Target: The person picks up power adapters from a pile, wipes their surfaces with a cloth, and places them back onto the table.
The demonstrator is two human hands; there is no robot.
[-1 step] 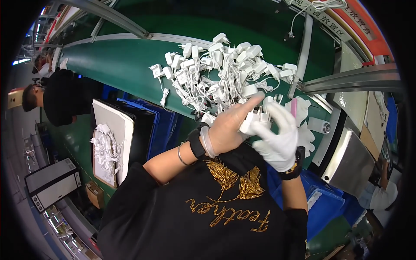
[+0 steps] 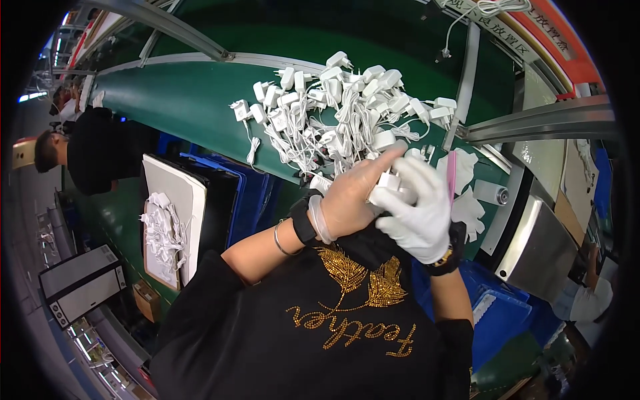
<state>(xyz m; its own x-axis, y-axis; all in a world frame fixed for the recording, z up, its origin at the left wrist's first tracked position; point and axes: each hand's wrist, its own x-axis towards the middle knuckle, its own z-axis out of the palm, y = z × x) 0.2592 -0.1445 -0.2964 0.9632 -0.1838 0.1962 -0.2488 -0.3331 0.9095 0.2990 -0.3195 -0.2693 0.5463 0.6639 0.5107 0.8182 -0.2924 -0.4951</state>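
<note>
A white power adapter (image 2: 389,181) sits between my two hands at the near edge of the green bench, partly covered by fingers. My left hand (image 2: 347,200), with a black band and a clear strap at the wrist, grips it from the left with the forefinger stretched out past it. Curled round the adapter's right side is my right hand (image 2: 423,217), in a white glove. Just beyond my hands lies a large pile of white power adapters (image 2: 350,100) with bundled white cords.
A pink-edged piece (image 2: 451,175), white gloves (image 2: 469,210) and a small white cylinder (image 2: 491,193) lie right of my hands. At left, a white-lined tray (image 2: 190,200) holds more cords beside blue bins (image 2: 257,207). Metal posts (image 2: 547,120) frame the bench. Another person (image 2: 100,150) works far left.
My right hand has shifted left, and its gloved fingers have closed in over the adapter. The left hand stays nearly still.
</note>
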